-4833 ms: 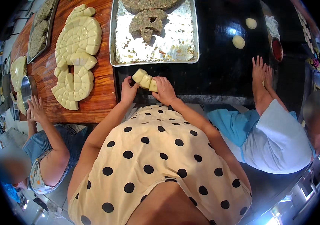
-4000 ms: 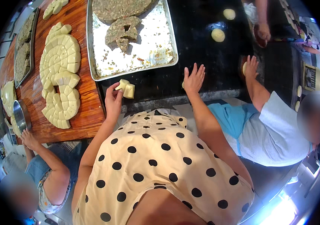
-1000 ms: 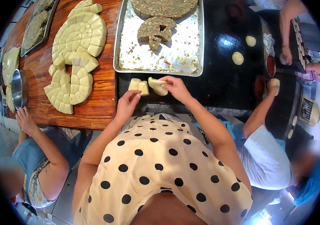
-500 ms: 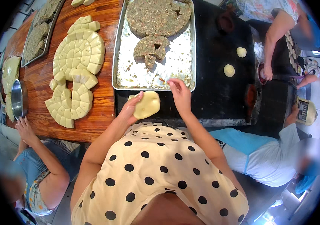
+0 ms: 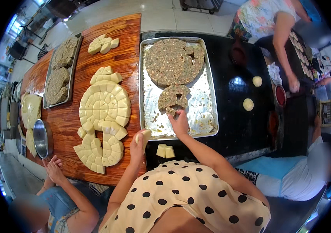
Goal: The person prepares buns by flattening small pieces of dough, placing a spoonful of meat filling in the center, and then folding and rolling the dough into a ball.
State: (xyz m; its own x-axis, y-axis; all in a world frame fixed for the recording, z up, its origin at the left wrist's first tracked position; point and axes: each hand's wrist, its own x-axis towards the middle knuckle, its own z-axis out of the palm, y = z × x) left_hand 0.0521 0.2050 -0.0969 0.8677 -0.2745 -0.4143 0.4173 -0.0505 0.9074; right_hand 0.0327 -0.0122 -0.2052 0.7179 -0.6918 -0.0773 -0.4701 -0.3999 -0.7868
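In my left hand (image 5: 136, 149) I hold a flattened piece of pale dough (image 5: 146, 136), now tilted nearly edge-on beside the tray's near left corner. My right hand (image 5: 179, 124) reaches over the near rim of a metal tray (image 5: 200, 120), its fingers closed on a crumbly chunk of filling (image 5: 171, 110). That chunk is at the near edge of a smaller brown, speckled slab of filling (image 5: 169, 97). Behind it lies a larger round slab of the same filling (image 5: 173, 62). Two small cut dough pieces (image 5: 165, 150) sit on the black surface just in front of the tray.
Left, a wooden table (image 5: 130, 31) bears many cut dough pieces (image 5: 105, 105), another filling tray (image 5: 71, 83) and a steel bowl (image 5: 43, 138). Two dough rounds (image 5: 248, 105) lie on the black surface at right. Co-workers sit at lower left and right; another stands at upper right.
My right hand has moved from the tray's near edge to the smaller slab. The dough in my left hand has turned from face-up to nearly edge-on. The view has shifted, showing more of the far side.
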